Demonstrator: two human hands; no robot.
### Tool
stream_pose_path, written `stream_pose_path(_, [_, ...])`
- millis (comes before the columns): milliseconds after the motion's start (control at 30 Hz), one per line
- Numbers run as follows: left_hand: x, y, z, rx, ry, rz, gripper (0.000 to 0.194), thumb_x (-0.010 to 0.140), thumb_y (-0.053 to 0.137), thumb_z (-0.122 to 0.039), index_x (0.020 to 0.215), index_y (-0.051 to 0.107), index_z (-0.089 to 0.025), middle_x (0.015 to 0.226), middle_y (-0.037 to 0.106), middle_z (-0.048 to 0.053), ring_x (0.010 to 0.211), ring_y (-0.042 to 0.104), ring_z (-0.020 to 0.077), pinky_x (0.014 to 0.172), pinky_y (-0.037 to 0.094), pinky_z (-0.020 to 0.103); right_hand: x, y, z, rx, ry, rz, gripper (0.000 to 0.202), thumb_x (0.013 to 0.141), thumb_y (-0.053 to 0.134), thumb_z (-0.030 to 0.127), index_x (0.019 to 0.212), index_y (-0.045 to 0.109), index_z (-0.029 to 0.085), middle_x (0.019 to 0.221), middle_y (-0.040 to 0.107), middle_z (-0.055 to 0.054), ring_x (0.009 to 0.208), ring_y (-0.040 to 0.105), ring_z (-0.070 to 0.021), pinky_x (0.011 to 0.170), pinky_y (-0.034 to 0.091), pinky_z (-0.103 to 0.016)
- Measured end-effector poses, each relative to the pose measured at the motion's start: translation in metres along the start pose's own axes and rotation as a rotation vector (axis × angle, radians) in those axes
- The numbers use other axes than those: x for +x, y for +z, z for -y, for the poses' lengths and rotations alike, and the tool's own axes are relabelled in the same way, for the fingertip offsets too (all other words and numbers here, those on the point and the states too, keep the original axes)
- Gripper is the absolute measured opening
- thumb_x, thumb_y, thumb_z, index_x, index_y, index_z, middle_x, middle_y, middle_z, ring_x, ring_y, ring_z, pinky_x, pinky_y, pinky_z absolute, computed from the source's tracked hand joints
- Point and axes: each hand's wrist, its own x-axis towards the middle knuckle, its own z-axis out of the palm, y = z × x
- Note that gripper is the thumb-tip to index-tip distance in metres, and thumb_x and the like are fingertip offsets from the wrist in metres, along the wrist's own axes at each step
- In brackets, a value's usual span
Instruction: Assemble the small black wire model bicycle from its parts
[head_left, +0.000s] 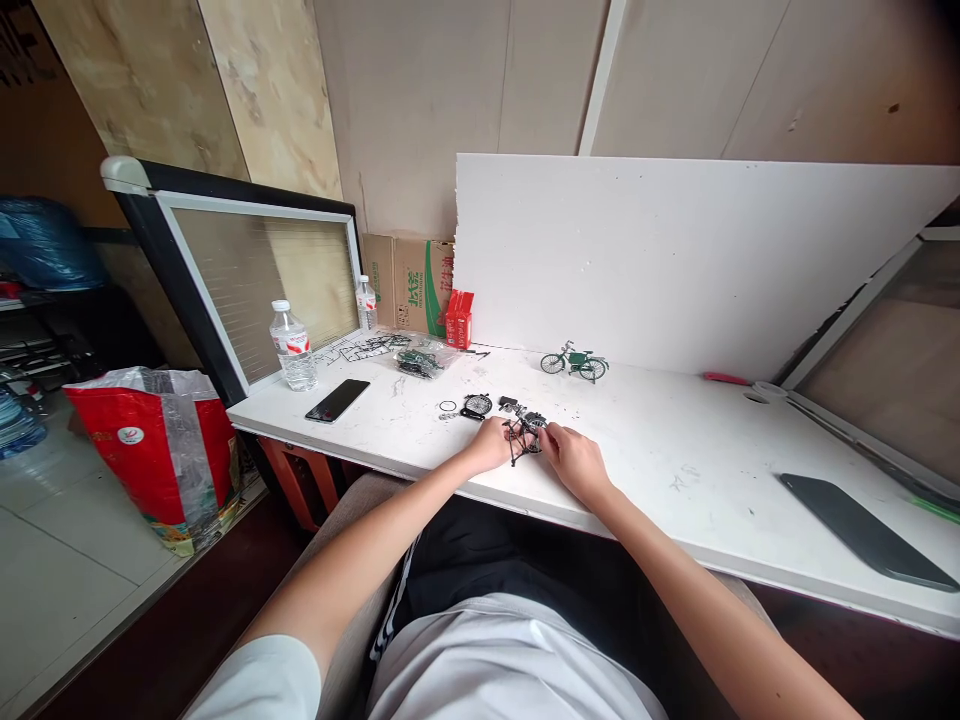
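Observation:
Between my hands, just above the near edge of the white table, is a black model bicycle frame (517, 440). My left hand (491, 444) pinches it from the left. On the right side, my right hand (576, 458) has its fingers closed at the frame's wheel end; the exact grip is partly hidden. Beyond them lie small dark model parts (510, 404). To their left are a loose spoked wheel (477, 404) and a thin black ring (448, 406). An assembled green model bicycle (574, 362) stands farther back.
A black phone (337, 401) and a water bottle (293, 346) occupy the left side. Behind them are a parts sprue (367, 347), a plastic bag of green parts (421, 359) and a red box (459, 318). A dark flat slab (866, 530) rests at right.

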Motion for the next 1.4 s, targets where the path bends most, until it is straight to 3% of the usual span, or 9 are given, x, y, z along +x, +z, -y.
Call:
stream_pose_path(167, [0.001,-0.002,-0.006,0.039,-0.007,-0.005,0.046,0.070,0.087,-0.046,0.062,0.052,-0.018,0.060,0.050,-0.003,0.062,0.045,0.0113,0.064,0.043,0.027,-0.001,-0.005,0.002,0.073,-0.009,0.011,0.047,0.110,0.036,0.051,0.076,0.051,0.024,0.072,0.067,-0.005,0.060,0.055,-0.0189,0.059,0.027,-0.031])
stream_pose_path(400, [0.002,0.001,-0.012,-0.063,-0.023,-0.044,0.042,0.071,0.086,-0.044,0.067,0.053,-0.019,0.060,0.048,-0.003,0.066,0.050,0.0133,0.068,0.050,0.028,-0.002,-0.011,0.008,0.144,-0.002,-0.009,0.023,0.102,0.051,0.041,0.087,0.056,0.024,0.079,0.069,-0.003,0.066,0.058,-0.0179,0.060,0.033,-0.029])
stream_pose_path(700, [0.001,0.002,-0.018,-0.032,-0.044,0.004,0.051,0.064,0.091,-0.048,0.061,0.049,-0.019,0.058,0.045,-0.004,0.064,0.042,0.0113,0.065,0.044,0.028,-0.001,-0.006,0.004,0.047,-0.003,0.014,0.042,0.108,0.038,0.044,0.075,0.051,0.022,0.073,0.065,-0.006,0.060,0.051,-0.0179,0.059,0.026,-0.031])
stream_pose_path(900, [0.003,-0.001,-0.008,0.082,-0.025,-0.009,0.050,0.067,0.088,-0.051,0.060,0.050,-0.019,0.059,0.044,-0.004,0.062,0.040,0.0113,0.066,0.043,0.029,-0.002,-0.009,0.005,0.112,0.006,0.031,0.049,0.109,0.034,0.051,0.072,0.050,0.023,0.069,0.066,-0.005,0.059,0.052,-0.0184,0.059,0.026,-0.031])
stream_pose_path(1133, [0.002,0.000,-0.006,0.013,0.007,0.017,0.046,0.071,0.084,-0.051,0.065,0.051,-0.020,0.061,0.047,-0.003,0.067,0.048,0.0145,0.068,0.049,0.031,-0.002,-0.010,0.007,0.143,0.025,0.036,0.036,0.100,0.049,0.047,0.074,0.055,0.023,0.068,0.066,-0.004,0.062,0.055,-0.0192,0.060,0.029,-0.030])
stream_pose_path(1400, [0.002,0.000,-0.006,0.014,-0.027,0.010,0.044,0.071,0.086,-0.046,0.068,0.052,-0.020,0.062,0.050,-0.002,0.068,0.050,0.0144,0.070,0.050,0.031,-0.003,-0.013,0.009,0.210,0.057,-0.001,0.016,0.091,0.056,0.038,0.094,0.060,0.024,0.075,0.070,-0.001,0.065,0.060,-0.0189,0.061,0.034,-0.028])
